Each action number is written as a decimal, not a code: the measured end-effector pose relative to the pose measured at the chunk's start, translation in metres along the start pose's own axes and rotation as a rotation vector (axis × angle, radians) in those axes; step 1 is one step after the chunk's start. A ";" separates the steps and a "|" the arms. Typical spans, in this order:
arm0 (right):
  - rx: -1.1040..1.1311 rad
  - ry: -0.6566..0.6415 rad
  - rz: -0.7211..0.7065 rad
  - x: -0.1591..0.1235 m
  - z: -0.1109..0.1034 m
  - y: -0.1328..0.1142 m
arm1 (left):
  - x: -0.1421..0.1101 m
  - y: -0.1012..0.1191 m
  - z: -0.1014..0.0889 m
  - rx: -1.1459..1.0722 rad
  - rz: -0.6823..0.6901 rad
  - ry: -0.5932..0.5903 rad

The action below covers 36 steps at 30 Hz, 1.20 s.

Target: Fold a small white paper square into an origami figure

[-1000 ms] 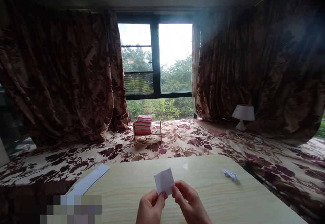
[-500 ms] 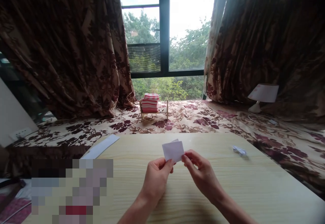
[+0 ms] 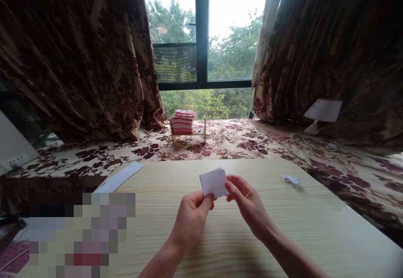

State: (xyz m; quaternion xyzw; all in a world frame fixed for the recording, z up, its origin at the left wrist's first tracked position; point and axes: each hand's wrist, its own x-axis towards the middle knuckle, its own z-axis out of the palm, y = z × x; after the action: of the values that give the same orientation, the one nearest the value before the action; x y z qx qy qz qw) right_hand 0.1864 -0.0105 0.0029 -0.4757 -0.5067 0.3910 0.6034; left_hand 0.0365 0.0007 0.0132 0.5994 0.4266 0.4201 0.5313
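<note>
A small folded piece of white paper (image 3: 213, 182) is held up above the pale wood-grain table (image 3: 176, 175). My left hand (image 3: 192, 215) pinches its lower left edge, thumb in front and fingers behind. My right hand (image 3: 244, 196) grips the right edge between thumb and fingertips. A second layer shows just behind the paper's top edge, slightly out of line with the front one. To the right on the table lies a small folded white paper piece (image 3: 292, 180). A long white paper strip (image 3: 121, 177) rests at the table's left edge.
Beyond the table, a floral-covered ledge (image 3: 220, 150) carries a small wooden rack (image 3: 189, 134) with folded red-and-white striped cloths (image 3: 183, 122). A white lamp (image 3: 324, 110) with a cord stands at the right. Dark patterned curtains (image 3: 119, 59) flank the window. A pixelated patch covers the lower left.
My view has tipped downward, so more of the table and my forearms show. The paper has turned in my hands, from nearly square to a wider shape; both hands keep hold of it.
</note>
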 end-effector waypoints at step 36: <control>-0.075 0.022 -0.033 -0.003 -0.001 -0.006 | 0.004 -0.005 -0.005 -0.066 0.002 -0.035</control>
State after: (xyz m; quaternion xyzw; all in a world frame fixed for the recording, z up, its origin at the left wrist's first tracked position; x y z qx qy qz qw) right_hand 0.1871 -0.0152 0.0078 -0.4938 -0.5222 0.3565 0.5970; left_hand 0.0330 0.0061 0.0091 0.5895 0.4024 0.4238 0.5577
